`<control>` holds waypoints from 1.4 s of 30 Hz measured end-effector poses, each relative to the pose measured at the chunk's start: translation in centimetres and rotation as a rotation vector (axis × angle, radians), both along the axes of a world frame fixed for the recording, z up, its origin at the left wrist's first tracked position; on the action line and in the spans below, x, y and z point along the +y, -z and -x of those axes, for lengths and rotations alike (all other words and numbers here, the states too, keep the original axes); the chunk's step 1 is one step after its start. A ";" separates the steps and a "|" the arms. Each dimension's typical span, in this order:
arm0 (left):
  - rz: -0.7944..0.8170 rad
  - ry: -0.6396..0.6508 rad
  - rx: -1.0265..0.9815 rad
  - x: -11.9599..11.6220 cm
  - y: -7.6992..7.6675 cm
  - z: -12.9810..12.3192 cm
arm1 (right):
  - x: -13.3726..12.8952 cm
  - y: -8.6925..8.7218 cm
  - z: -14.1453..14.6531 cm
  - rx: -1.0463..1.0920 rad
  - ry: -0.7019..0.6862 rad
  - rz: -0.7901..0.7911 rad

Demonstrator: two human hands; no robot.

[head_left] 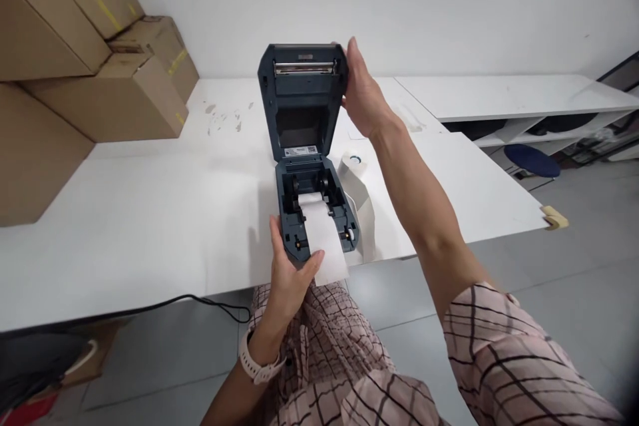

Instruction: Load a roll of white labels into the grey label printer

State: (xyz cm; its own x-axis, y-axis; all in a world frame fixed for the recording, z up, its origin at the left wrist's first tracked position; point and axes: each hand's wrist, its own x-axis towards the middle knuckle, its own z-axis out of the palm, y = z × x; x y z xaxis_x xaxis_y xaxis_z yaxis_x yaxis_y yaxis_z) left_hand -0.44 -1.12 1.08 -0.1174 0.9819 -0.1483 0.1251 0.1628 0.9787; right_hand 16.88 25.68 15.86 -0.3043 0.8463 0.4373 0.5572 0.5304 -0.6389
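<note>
A dark grey label printer (342, 210) stands at the table's front edge with its lid (299, 90) raised. White label paper (323, 239) runs from a small roll inside the printer and hangs out over its front. My left hand (289, 276) grips the printer's front left corner, its thumb on the paper strip. Up at the lid's right edge, my right hand (363, 93) holds the lid, with the fingers partly behind it. Just right of the printer lies a loose label roll (353, 163), its strip trailing toward the table edge.
Cardboard boxes (124, 93) are stacked on the left of the white table (210, 206). A black cable (200, 298) hangs below the front edge. Farther right are a white shelf unit (524, 93), a blue stool (532, 161) and a padded table corner (554, 217).
</note>
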 end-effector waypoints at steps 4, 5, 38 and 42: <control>-0.041 0.005 -0.045 0.2 0.5 0.2 | -4.1 0.9 -0.1 0.403 -0.177 0.238; -0.047 0.012 -0.057 0.2 0.7 0.3 | -6.3 1.7 -0.4 0.410 -0.181 0.227; -0.083 0.005 -0.071 -3.6 1.2 -1.6 | -21.9 14.0 -0.4 0.834 0.141 0.708; 0.115 0.169 -0.193 -2.1 0.0 -1.8 | -22.1 14.0 -0.2 0.826 0.146 0.703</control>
